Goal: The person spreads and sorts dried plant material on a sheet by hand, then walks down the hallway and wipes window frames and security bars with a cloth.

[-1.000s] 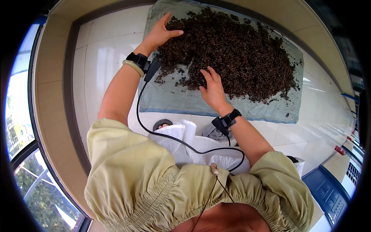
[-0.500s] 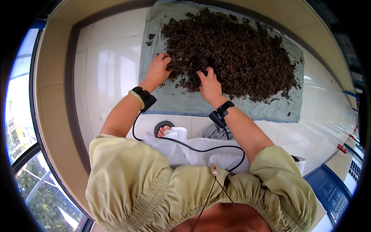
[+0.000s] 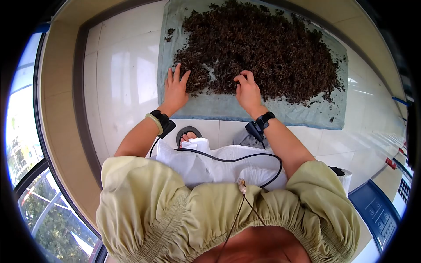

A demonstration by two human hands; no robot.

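Note:
A wide heap of dark brown dried plant bits (image 3: 272, 52) lies on a pale green cloth (image 3: 302, 116) spread over the floor. At the heap's near left edge, my left hand (image 3: 175, 92) has its fingers spread, with the fingertips against the small left part of the heap. My right hand (image 3: 249, 94) rests at the near edge further right, its fingers bent and apart over the bits. Between the two hands a narrow strip of cloth shows through the heap. Both wrists wear black strapped devices, joined by a cable.
A few loose bits (image 3: 169, 35) lie apart on the cloth's left side. Pale glossy tiles (image 3: 123, 83) surround the cloth, bordered by a dark strip and tan wall. A window (image 3: 52, 210) is at the left. My sandalled foot (image 3: 188, 136) stands just before the cloth.
My hands have moved slightly apart, the right one rightward. The left fingers have spread out. A gap of bare cloth has appeared in the heap between them, and bits have shifted left.

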